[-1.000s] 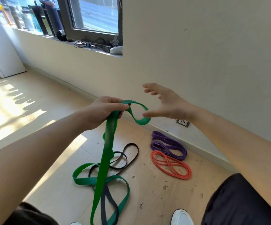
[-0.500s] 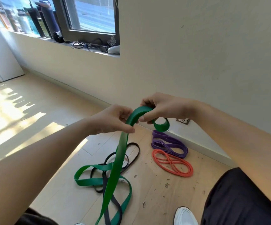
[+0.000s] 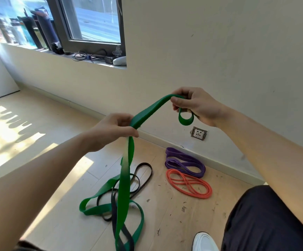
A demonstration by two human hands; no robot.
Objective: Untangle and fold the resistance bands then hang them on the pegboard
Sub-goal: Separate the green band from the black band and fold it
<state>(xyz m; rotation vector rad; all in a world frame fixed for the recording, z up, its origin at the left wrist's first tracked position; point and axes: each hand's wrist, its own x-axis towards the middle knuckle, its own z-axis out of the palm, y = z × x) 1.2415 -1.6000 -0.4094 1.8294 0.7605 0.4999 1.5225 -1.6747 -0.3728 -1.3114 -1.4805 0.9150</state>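
Green band [image 3: 151, 111]: left grip [image 3: 110, 131] and right grip [image 3: 197, 107] both pinching it tight; lower length trailing onto floor [image 3: 183, 223].

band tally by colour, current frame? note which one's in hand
green band: 1, in the grip of the left hand and the right hand
black band: 1, on the floor tangled with the green band; it could be 2, the tangle hides that
purple band: 1
orange band: 1
Total: 4
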